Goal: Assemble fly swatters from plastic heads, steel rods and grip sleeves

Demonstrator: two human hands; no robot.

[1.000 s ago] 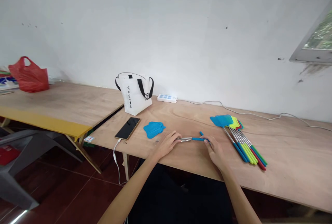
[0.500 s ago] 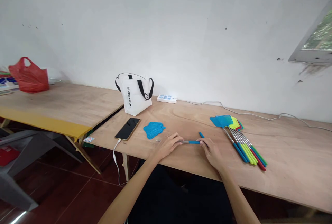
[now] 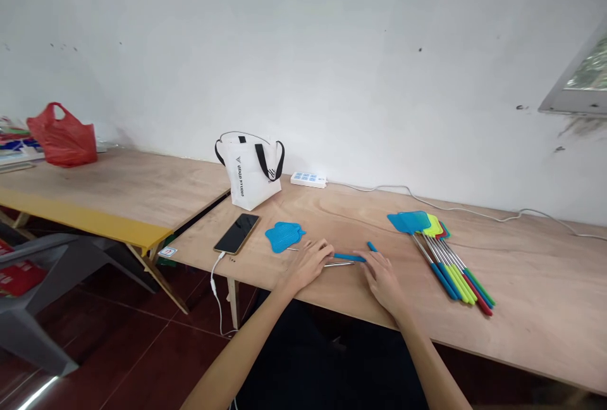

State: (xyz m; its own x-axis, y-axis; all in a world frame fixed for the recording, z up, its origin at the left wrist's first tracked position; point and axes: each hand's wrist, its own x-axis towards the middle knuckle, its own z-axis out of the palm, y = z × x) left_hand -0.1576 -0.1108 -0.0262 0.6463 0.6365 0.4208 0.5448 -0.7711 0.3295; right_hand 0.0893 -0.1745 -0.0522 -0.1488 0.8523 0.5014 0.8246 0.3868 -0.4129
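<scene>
A blue fly swatter handle (image 3: 349, 257) lies crosswise between my hands. Curled around its left end is my left hand (image 3: 309, 264), which covers part of a thin metal rod (image 3: 339, 264) just below the handle. My right hand (image 3: 383, 277) has its fingers closed at the handle's right end; its fingertips are partly hidden. A second blue handle (image 3: 372, 247) sticks out beyond the right fingers. To the left lie overlapping blue swatter heads (image 3: 283, 237), with a short length of rod showing between them and my left hand.
Several fly swatters (image 3: 448, 264) in blue, yellow, red and green lie fanned at right. A phone (image 3: 237, 233) with a white cable rests at left. Behind stand a white bag (image 3: 251, 173) and a power strip (image 3: 308, 180). A red plastic bag (image 3: 66, 138) sits on the other table.
The blue handle between my hands has shifted slightly left, its end now at my left fingers. The metal rod now shows below it. A second blue swatter head has become visible; the view shifted slightly.
</scene>
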